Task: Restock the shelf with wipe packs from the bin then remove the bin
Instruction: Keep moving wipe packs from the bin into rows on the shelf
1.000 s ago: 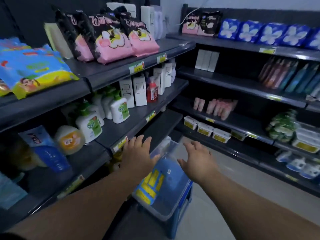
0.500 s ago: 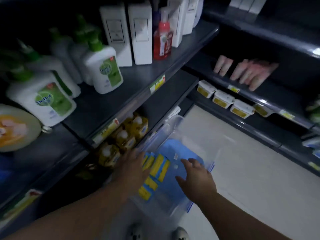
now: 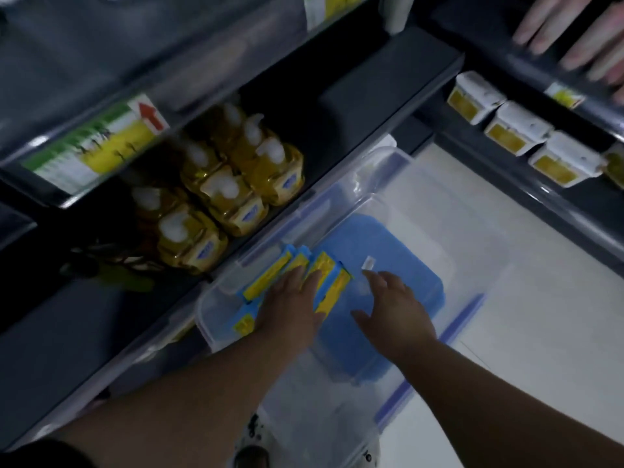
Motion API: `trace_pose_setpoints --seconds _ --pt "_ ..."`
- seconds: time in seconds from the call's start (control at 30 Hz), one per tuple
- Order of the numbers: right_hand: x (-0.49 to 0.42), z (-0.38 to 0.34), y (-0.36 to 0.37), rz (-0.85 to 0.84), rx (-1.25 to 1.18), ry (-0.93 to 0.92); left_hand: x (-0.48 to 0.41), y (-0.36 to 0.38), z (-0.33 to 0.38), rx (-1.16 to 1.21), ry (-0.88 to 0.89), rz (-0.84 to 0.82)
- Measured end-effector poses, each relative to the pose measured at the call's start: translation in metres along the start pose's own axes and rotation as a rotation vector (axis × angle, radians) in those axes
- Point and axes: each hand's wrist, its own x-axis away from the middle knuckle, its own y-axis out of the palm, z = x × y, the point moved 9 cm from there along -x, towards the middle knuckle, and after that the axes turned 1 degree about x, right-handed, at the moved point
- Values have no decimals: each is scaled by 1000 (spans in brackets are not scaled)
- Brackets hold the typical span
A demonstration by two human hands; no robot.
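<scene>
Both hands have sunk into the clear bin [image 3: 418,211], left hand [image 3: 290,305] flat-fingered on the wipe packs [image 3: 270,276] in its shelf-side corner, right hand [image 3: 395,309] open and empty beside them; clamping the stack between both palms should lift it cleanly.

Dim, bluish light throughout; the shelf [image 3: 371,96] recesses fall to near black, while the pale floor [image 3: 547,349] is the brightest patch. Motion blur smears the price label [image 3: 98,146], the yellow bottles [image 3: 233,184] and the top right corner (pink shapes there are mere streaks). Faint glints line the clear bin [image 3: 341,194] rim. Shelf edges bow toward the frame's borders.
</scene>
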Motion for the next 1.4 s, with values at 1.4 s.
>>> trace_pose_setpoints --seconds 1.4 --pt "1 -63 -16 -171 -1221 -7 41 -76 -73 886 -264 -21"
